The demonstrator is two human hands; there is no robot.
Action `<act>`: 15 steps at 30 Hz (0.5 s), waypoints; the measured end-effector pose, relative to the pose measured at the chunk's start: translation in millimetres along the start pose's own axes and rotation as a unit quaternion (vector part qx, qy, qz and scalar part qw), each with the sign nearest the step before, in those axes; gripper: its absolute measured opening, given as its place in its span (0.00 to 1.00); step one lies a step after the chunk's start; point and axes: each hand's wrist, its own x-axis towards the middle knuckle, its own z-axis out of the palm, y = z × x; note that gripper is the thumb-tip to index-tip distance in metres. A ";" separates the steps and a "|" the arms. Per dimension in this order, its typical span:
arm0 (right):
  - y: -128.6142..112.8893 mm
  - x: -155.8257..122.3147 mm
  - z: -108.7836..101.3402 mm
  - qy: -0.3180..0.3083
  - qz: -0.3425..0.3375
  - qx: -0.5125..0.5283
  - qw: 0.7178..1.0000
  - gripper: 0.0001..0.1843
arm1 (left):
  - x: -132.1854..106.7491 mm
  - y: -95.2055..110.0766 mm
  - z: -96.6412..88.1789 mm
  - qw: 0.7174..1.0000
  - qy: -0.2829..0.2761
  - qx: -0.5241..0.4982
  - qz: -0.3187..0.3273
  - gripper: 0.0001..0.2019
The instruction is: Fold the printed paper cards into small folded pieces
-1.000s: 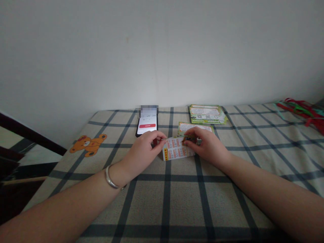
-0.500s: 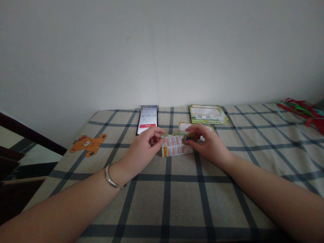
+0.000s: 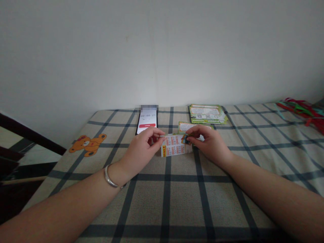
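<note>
Printed paper leaflet [image 3: 174,151], one: white face, orange blocks, yellow strip at the left end; located right of the smartphone [image 3: 147,118] and nearer the wearer, raised between two hands. Left hand [image 3: 141,146]: thumb and forefinger closed in a pinch on the upper left corner. Right hand [image 3: 215,145]: thumb and forefinger closed on the upper right, by an orange-and-blue patch, perhaps a turned-over part. Handling, as judged: very light, thin, flexible, somewhat smooth; liable to crease or tear; best held by opposite edges, with light fingertip pressure. Also right of the smartphone: green-bordered leaflet stack [image 3: 209,115]; nearer the wearer, single green-bordered leaflet [image 3: 186,126], partly hidden.
</note>
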 end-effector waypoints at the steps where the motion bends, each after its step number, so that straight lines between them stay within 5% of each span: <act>1: 0.0 0.0 0.3 0.002 0.001 0.007 1.000 0.07 | 0.0 -0.6 0.2 1.000 -0.002 -0.005 0.000 0.05; 15: -6.4 -0.3 -2.4 0.045 -0.025 -0.044 0.998 0.08 | -1.1 -4.1 1.7 0.999 0.014 -0.033 0.003 0.08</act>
